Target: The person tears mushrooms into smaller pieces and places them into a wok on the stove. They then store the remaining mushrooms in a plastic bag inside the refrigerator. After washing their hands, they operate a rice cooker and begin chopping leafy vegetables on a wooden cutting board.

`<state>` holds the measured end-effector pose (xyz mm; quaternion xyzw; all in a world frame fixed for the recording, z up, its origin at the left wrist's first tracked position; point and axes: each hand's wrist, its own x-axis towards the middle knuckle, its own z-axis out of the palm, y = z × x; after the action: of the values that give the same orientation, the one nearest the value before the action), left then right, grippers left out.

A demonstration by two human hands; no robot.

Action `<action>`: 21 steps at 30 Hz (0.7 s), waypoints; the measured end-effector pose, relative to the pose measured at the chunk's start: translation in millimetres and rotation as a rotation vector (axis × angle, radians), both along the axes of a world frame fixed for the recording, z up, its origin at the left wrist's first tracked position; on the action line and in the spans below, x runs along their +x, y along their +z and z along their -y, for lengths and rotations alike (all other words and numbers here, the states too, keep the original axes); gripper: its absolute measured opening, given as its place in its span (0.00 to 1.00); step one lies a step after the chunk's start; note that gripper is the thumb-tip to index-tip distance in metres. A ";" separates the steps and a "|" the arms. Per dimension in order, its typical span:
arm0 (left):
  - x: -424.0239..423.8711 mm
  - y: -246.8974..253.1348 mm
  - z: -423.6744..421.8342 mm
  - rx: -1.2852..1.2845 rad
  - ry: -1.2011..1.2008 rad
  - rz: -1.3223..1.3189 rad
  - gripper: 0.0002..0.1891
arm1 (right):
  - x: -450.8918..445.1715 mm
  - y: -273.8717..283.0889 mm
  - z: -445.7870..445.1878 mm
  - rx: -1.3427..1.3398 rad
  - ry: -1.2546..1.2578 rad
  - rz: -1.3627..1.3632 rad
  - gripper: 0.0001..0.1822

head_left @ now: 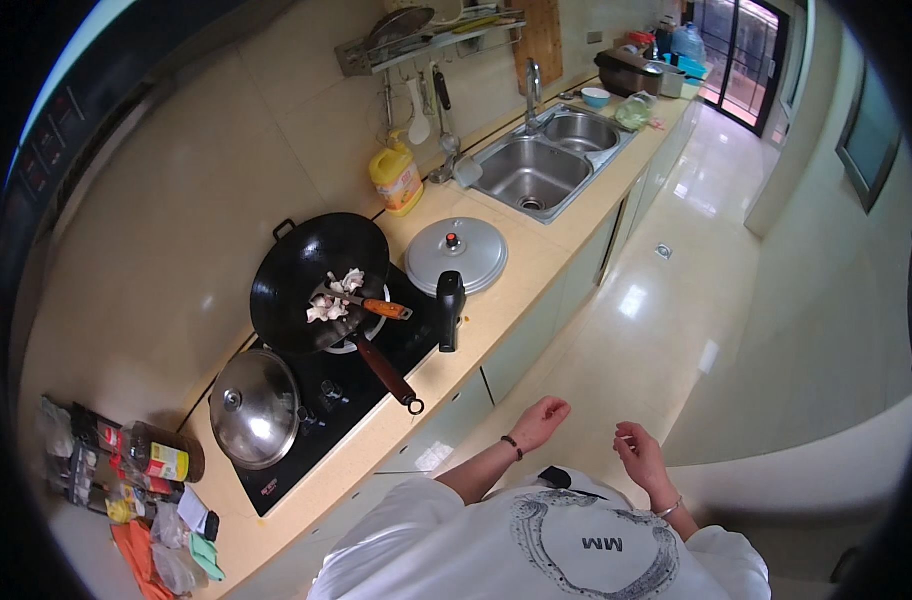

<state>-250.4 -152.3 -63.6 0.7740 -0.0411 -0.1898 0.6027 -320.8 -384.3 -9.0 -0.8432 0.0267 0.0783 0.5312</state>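
Note:
My left hand hangs in front of my body, fingers loosely curled and holding nothing, a dark beaded bracelet on the wrist. My right hand hovers beside it, also empty, fingers slightly parted; that wrist wears a metal bangle. Away to the left stands a black wok on the black glass gas hob. Pale meat slices lie in it under a spatula, whose wooden handle rests over the wok's rim. The wok's own dark wooden handle sticks out past the counter's front edge. Neither hand touches anything.
A domed steel lid covers the hob's left burner. A pressure cooker lid lies right of the wok, its black handle pointing towards me. Beyond are a yellow jug and a double sink. Bottles and bags crowd the counter's left end.

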 end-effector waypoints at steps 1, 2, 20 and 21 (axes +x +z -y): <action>6.1 -2.2 2.2 -0.015 0.028 0.003 0.16 | 12.1 -1.5 4.7 -0.005 0.017 -0.012 0.14; 11.7 -4.7 5.4 -0.031 0.054 0.007 0.16 | 23.8 -2.7 9.8 -0.011 0.032 -0.024 0.14; 218.1 2.6 120.0 -0.103 0.230 -0.110 0.19 | 265.2 -6.3 171.9 0.049 0.076 0.055 0.14; 226.7 4.9 126.6 -0.097 0.243 -0.127 0.19 | 275.4 -8.6 179.0 0.058 0.077 0.038 0.14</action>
<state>-23.7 -278.9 -58.7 0.7297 0.0822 -0.1617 0.6592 -45.4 -563.3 -17.5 -0.8292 -0.0184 0.0833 0.5524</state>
